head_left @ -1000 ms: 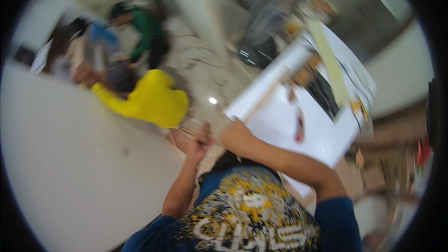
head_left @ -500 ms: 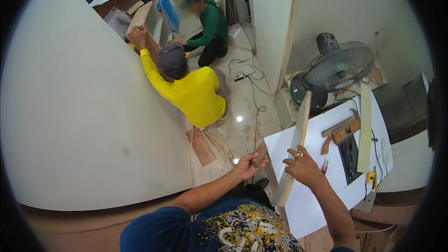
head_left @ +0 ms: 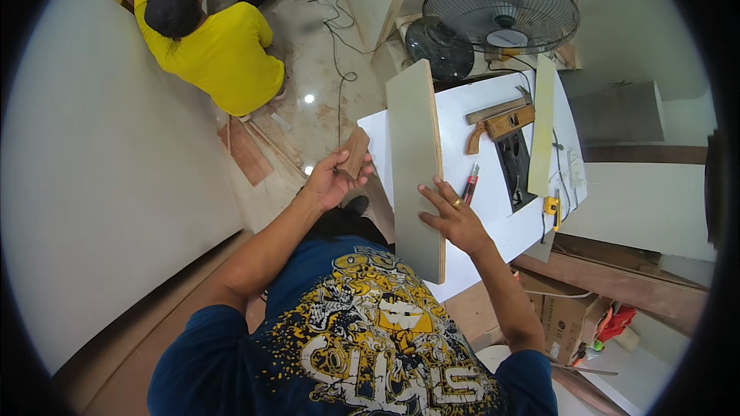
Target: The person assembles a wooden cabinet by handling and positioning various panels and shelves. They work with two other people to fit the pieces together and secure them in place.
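My left hand (head_left: 329, 183) is closed around a small brown wooden block (head_left: 355, 152), held just left of the table edge. A long pale board (head_left: 412, 146) with a plywood-like edge lies tilted over the left side of the white table, its broad face showing. My right hand (head_left: 455, 219) grips the board's right edge, fingers bent over it onto the face; a ring is on one finger. Right of the board, on the table, are a red utility knife (head_left: 470, 183), a wooden hand plane (head_left: 509, 121) and a hammer (head_left: 497, 109).
The white tabletop (head_left: 482, 219) also carries a black tool tray (head_left: 515, 169), a pale yellow strip (head_left: 542, 135) and a yellow tape measure (head_left: 551, 206). Beyond it stands a fan (head_left: 501, 11). A co-worker in yellow (head_left: 220, 62) crouches at far left; cables (head_left: 337, 31) cross the floor.
The view has swung so that things sit further left and higher. The board has turned from nearly edge-on to show its broad face. Both hands keep their holds.
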